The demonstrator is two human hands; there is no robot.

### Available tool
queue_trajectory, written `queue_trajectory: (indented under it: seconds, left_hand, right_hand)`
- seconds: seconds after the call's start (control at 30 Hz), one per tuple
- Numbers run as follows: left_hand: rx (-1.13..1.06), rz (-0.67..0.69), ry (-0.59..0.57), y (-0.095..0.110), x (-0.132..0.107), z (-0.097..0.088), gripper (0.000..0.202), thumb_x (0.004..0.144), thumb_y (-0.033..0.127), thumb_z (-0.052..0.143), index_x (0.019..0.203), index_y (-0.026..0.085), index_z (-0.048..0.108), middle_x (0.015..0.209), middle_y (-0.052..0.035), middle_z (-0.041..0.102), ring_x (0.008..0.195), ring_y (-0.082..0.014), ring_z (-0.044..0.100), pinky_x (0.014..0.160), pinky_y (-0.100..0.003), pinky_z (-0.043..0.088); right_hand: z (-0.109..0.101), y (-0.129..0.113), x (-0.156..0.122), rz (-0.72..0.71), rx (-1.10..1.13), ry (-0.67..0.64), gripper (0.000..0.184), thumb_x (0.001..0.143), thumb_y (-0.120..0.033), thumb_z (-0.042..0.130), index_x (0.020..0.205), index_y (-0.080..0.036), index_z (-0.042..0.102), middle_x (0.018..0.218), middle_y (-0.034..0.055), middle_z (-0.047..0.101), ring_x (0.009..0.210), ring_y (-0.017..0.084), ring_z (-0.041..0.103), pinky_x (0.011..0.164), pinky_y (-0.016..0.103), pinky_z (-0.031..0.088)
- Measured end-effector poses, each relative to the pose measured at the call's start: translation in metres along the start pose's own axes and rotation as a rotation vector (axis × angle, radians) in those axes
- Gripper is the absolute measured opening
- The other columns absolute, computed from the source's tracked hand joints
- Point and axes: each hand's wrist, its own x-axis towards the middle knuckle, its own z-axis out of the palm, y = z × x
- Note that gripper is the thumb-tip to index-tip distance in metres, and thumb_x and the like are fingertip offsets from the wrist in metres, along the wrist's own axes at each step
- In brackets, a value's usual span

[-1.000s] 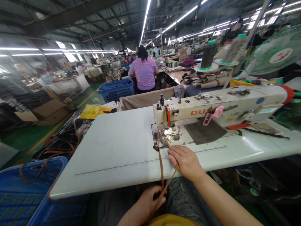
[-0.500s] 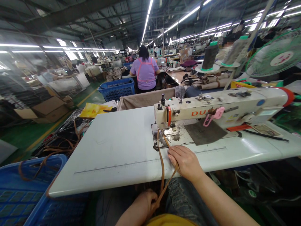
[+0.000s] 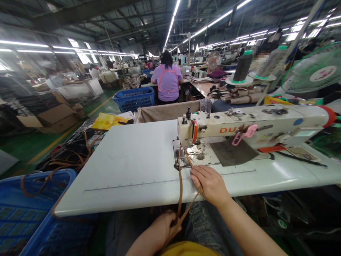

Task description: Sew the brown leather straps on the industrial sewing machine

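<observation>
A narrow brown strap (image 3: 180, 185) runs from under the needle area of the white sewing machine (image 3: 213, 128) over the table's front edge, and a second length of it comes back up. My right hand (image 3: 210, 185) rests on the table just in front of the needle plate, its fingers closed on the strap. Below the edge, over my lap, my left hand (image 3: 166, 225) is closed around the strap's lower part; its fingertips are partly hidden. The white sewing table (image 3: 133, 153) carries a printed ruler line along its front.
At left stands a blue basket (image 3: 34, 209) with a strap over its rim, beside a dark pile with brown straps (image 3: 71, 158). A pink clip (image 3: 244, 134) hangs on the machine. Thread cones (image 3: 243, 67) and a green fan (image 3: 314, 71) stand behind. A co-worker (image 3: 167, 80) sits ahead.
The view has shifted slightly, moving the machine a little rightward in the picture. My left hand sits slightly more to the left, still with the strap; my right hand keeps nearly the same position.
</observation>
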Motion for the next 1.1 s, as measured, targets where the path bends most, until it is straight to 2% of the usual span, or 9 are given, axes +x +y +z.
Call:
queue_trajectory:
  seconds: [0.13,0.23,0.33,0.57,0.67,0.8,0.87,0.97,1.1]
  left_hand:
    - [-0.169,0.173,0.070,0.001,-0.001,0.002,0.037,0.094,0.051,0.056,0.097,0.020,0.076,0.107,-0.0071,0.075,0.103,-0.0240,0.067,0.092,-0.029,0.049]
    - [-0.106,0.062,0.064,-0.014,0.006,0.010,0.038,0.092,0.052,0.057,0.081,0.020,0.075,0.099,-0.0072,0.075,0.096,-0.0266,0.066,0.086,-0.034,0.049]
    - [-0.090,-0.042,0.071,-0.025,0.011,0.019,0.030,0.086,0.049,0.065,0.084,0.020,0.075,0.094,-0.0066,0.076,0.092,-0.0283,0.065,0.083,-0.036,0.049]
    - [-0.294,0.192,0.100,0.000,0.001,0.003,0.038,0.096,0.049,0.053,0.105,0.017,0.072,0.100,-0.0044,0.075,0.096,-0.0228,0.064,0.086,-0.029,0.048]
    - [-0.141,0.090,0.091,-0.003,0.000,-0.002,0.028,0.094,0.038,0.054,0.094,0.019,0.075,0.101,-0.0049,0.074,0.097,-0.0234,0.064,0.086,-0.031,0.047]
    - [-0.062,-0.068,0.051,-0.018,0.000,0.005,0.014,0.075,0.033,0.074,0.079,0.019,0.076,0.090,-0.0093,0.075,0.088,-0.0322,0.068,0.084,-0.042,0.050]
    - [-0.078,-0.066,0.045,-0.020,-0.001,0.007,0.026,0.072,0.037,0.079,0.091,0.020,0.079,0.097,-0.0102,0.078,0.092,-0.0343,0.069,0.086,-0.043,0.052]
    - [-0.222,0.074,0.070,-0.013,-0.002,0.006,0.047,0.081,0.048,0.075,0.120,0.023,0.075,0.122,-0.0066,0.077,0.109,-0.0286,0.069,0.095,-0.033,0.051]
    - [-0.274,0.145,0.084,-0.006,-0.001,0.001,0.047,0.089,0.057,0.065,0.116,0.020,0.078,0.113,-0.0067,0.079,0.099,-0.0252,0.068,0.085,-0.030,0.050]
  right_hand:
    - [0.000,0.000,0.000,-0.002,-0.005,-0.010,0.029,0.109,-0.030,0.052,0.110,-0.017,0.077,0.112,0.0105,0.079,0.104,0.025,0.072,0.095,0.042,0.055]
    - [0.001,0.000,-0.001,-0.001,-0.007,-0.014,0.028,0.109,-0.030,0.053,0.112,-0.016,0.077,0.113,0.0100,0.079,0.105,0.025,0.072,0.096,0.042,0.055]
    - [0.002,0.000,-0.001,0.000,-0.010,-0.016,0.027,0.109,-0.030,0.054,0.112,-0.017,0.078,0.115,0.0093,0.079,0.106,0.025,0.072,0.097,0.042,0.055]
    - [0.005,0.001,-0.003,-0.011,-0.009,-0.029,0.026,0.109,-0.029,0.054,0.113,-0.017,0.077,0.118,0.0084,0.079,0.108,0.026,0.072,0.101,0.043,0.054]
    - [0.005,0.002,-0.003,-0.023,-0.013,-0.037,0.025,0.108,-0.029,0.055,0.113,-0.017,0.077,0.119,0.0084,0.079,0.109,0.026,0.072,0.101,0.043,0.054]
    - [0.005,0.002,-0.002,-0.038,-0.014,-0.024,0.024,0.108,-0.028,0.056,0.113,-0.017,0.077,0.118,0.0083,0.079,0.108,0.025,0.072,0.100,0.043,0.055]
    - [0.005,0.002,-0.001,-0.044,-0.010,-0.016,0.024,0.108,-0.028,0.055,0.113,-0.017,0.076,0.116,0.0086,0.079,0.107,0.025,0.073,0.099,0.043,0.055]
    - [0.005,0.001,0.001,-0.053,-0.007,-0.019,0.024,0.108,-0.028,0.055,0.114,-0.017,0.076,0.116,0.0088,0.079,0.106,0.026,0.073,0.098,0.043,0.055]
    - [0.004,0.000,0.002,-0.060,-0.010,-0.026,0.024,0.108,-0.027,0.055,0.114,-0.018,0.076,0.117,0.0092,0.079,0.107,0.027,0.073,0.098,0.044,0.055]
